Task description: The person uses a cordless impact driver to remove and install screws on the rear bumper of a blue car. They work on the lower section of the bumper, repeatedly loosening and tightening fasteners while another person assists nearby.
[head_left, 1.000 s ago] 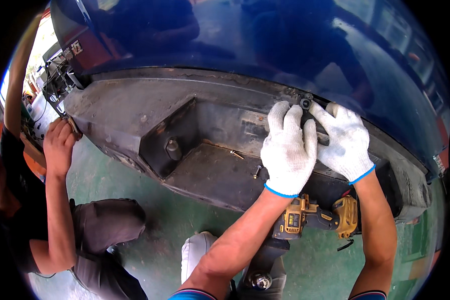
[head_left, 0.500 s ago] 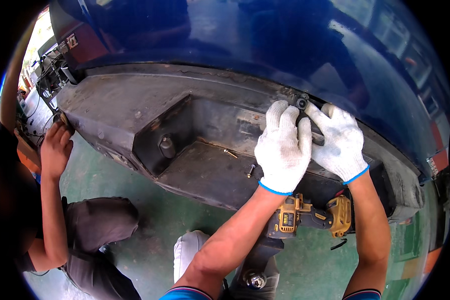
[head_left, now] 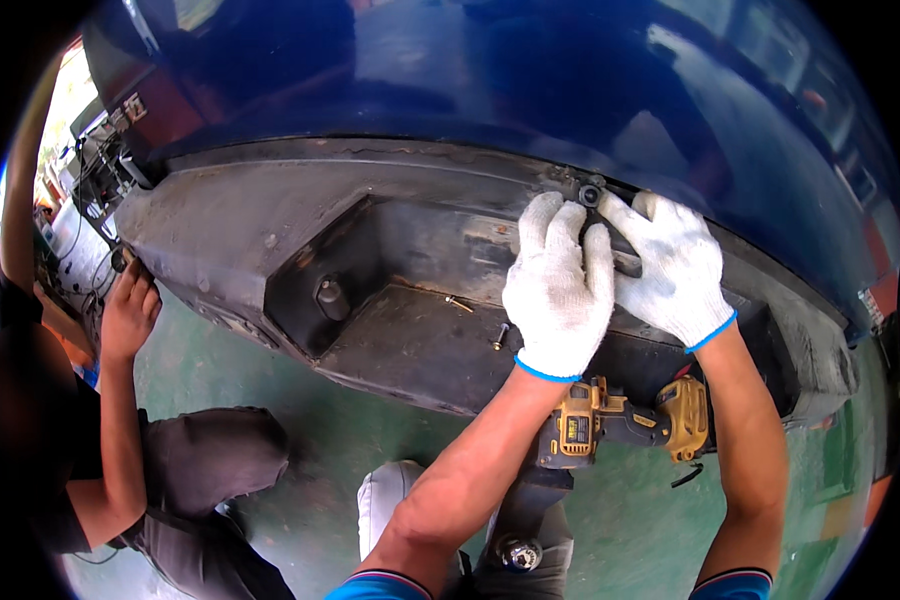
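Note:
A small black round fitting (head_left: 590,194) sits on the seam between the blue vehicle body (head_left: 420,70) and the dark bumper (head_left: 225,215). White knitted gloves with blue cuffs cover both hands. My left hand (head_left: 558,280) lies over the recess edge, fingers stretched upward and apart, tips just beside the fitting. From the other side, my right hand (head_left: 675,265) reaches its straight index finger to the fitting. Its other fingers rest along the body's lower edge. What lies beneath both palms is hidden.
Two loose bolts, one bolt (head_left: 458,304) and another bolt (head_left: 501,336), lie in the bumper recess. Under my forearms is a yellow-and-black cordless power tool (head_left: 580,425). Another person's bare hand (head_left: 130,310) touches the bumper's left end, near cables. The floor (head_left: 320,430) is green.
The view has shifted slightly. My gloved hands stay at the round fitting in nearly the same pose. The other person's hand has moved a little down and right at the bumper's left end.

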Action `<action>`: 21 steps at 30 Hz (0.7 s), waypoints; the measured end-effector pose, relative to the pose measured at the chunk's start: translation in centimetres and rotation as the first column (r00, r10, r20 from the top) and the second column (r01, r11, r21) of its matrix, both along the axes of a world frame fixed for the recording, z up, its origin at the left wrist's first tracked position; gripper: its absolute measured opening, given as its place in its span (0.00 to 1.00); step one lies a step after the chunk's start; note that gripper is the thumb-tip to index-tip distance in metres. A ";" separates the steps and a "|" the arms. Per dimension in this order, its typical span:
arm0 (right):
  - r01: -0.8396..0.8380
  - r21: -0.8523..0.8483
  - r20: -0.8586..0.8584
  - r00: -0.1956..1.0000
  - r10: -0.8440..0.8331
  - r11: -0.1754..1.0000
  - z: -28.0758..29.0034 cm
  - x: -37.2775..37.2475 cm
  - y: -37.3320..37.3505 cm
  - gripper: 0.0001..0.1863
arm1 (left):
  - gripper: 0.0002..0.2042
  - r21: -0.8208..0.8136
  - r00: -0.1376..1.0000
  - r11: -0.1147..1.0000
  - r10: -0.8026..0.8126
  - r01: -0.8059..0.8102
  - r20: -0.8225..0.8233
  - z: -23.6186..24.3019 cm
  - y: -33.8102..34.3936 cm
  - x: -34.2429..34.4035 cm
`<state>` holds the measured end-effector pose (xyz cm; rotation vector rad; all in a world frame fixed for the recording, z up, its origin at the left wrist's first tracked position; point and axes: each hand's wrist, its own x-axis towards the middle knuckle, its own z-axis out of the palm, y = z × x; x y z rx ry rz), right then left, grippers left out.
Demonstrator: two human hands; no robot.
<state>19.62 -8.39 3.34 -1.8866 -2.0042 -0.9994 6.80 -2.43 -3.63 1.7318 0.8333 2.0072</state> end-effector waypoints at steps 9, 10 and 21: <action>-0.040 -0.019 -0.027 0.999 0.040 0.999 0.1 0.4 0.0 0.39 | 0.12 0.121 0.996 0.991 0.061 -0.053 -0.061 -0.7 0.8 -0.1; -0.048 -0.011 -0.026 0.999 0.048 0.999 0.0 0.5 0.1 0.39 | 0.12 0.124 0.995 0.991 0.066 -0.057 -0.071 -0.7 0.8 -0.1; -0.025 -0.053 -0.038 0.999 0.023 0.998 0.3 0.2 -0.3 0.41 | 0.16 -0.121 1.000 0.993 0.015 -0.015 0.005 1.9 0.5 -0.4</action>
